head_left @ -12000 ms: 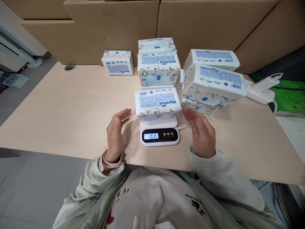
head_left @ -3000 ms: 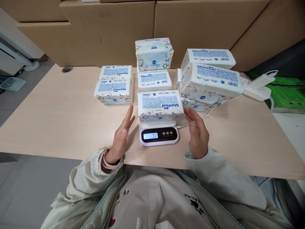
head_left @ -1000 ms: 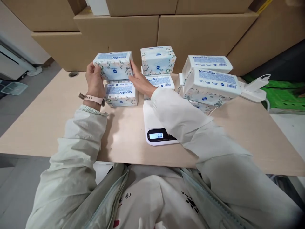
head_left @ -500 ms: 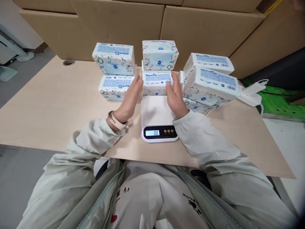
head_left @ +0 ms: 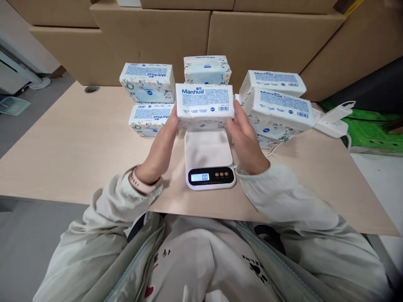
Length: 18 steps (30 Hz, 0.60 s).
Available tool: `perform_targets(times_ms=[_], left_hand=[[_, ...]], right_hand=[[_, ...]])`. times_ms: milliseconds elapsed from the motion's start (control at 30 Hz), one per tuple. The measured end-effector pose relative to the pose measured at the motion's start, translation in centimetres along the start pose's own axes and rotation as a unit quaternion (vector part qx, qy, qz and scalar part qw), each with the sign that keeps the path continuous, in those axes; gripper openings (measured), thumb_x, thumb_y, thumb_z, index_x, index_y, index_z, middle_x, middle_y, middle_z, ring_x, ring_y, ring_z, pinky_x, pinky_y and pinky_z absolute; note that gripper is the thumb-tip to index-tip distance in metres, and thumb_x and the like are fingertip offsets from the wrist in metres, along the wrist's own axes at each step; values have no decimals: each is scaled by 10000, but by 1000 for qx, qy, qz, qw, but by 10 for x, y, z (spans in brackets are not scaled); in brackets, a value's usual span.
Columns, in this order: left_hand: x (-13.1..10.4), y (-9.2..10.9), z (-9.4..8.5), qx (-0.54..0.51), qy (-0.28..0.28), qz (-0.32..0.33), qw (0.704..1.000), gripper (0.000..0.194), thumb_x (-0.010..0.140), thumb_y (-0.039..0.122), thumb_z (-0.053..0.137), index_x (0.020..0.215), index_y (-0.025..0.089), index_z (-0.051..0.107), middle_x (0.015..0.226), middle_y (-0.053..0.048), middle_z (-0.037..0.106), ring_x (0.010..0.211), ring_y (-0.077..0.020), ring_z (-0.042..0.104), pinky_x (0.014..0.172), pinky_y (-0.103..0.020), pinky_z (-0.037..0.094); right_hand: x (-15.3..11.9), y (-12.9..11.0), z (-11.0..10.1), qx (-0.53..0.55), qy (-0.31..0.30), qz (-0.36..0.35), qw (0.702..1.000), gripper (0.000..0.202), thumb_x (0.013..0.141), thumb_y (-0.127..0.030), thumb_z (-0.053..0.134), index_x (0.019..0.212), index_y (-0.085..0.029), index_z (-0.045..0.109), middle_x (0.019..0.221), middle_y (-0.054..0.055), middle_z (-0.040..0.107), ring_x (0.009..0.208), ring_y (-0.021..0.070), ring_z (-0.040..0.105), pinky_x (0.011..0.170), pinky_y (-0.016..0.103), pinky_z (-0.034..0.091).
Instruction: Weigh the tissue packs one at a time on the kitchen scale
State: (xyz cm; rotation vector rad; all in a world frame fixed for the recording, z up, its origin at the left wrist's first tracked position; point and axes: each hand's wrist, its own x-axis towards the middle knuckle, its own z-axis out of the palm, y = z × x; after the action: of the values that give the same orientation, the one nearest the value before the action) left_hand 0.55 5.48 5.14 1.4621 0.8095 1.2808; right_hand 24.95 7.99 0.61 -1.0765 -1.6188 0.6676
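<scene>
White scale (head_left: 208, 149), landmark item, head view: flat on a pale wood-grain table (head_left: 78, 151), display lit at 0.0. One printed Manhua pack (head_left: 204, 102): at the scale's far end, grasped at its two ends by the left hand (head_left: 162, 142) and right hand (head_left: 248, 142). Left packs (head_left: 149, 84): two, beyond the scale to its left. Rear pack (head_left: 208, 70): beyond the scale. Right packs (head_left: 283, 110): a cluster, beyond the scale to its right; white power strip (head_left: 335, 126) and green crate (head_left: 371, 132) farther right. Cardboard boxes (head_left: 151, 46): a wall behind everything. Grey floor (head_left: 47, 235): left of the table.

Obscured: rear pack's lower part, behind the held one; lowest right pack, mostly covered; boxes, cut by the top edge; contents of the green crate, too dark to tell.
</scene>
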Motion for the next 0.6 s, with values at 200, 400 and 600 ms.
perform_targets(times_ms=[200, 400, 600], left_hand=[[-64, 11, 14, 80, 33, -12, 996, 507, 1139, 510, 522, 1639, 436, 541, 1769, 112, 439, 1725, -262, 299, 1462, -467, 259], [-75, -21, 13, 90, 56, -11, 994, 519, 1152, 490, 498, 1657, 371, 511, 1737, 38, 493, 1678, -248, 406, 1445, -457, 293], [-80, -28, 4, 98, 100, -14, 990, 483, 1163, 491, 462, 1621, 379, 565, 1720, 43, 525, 1670, -242, 425, 1436, -464, 313]], right_hand=[[-60, -60, -41, 27, -54, 63, 996, 632, 1119, -556, 544, 1719, -428, 393, 1783, -75, 452, 1703, 297, 369, 1407, 529, 374], [-88, -19, -28, 56, 17, 55, 997, 588, 1119, -492, 571, 1690, -417, 451, 1746, -35, 513, 1631, 291, 498, 1385, 549, 412], [-91, -8, -28, 85, 73, 48, 993, 485, 1117, -465, 583, 1594, -378, 607, 1626, 15, 660, 1537, 299, 613, 1334, 560, 478]])
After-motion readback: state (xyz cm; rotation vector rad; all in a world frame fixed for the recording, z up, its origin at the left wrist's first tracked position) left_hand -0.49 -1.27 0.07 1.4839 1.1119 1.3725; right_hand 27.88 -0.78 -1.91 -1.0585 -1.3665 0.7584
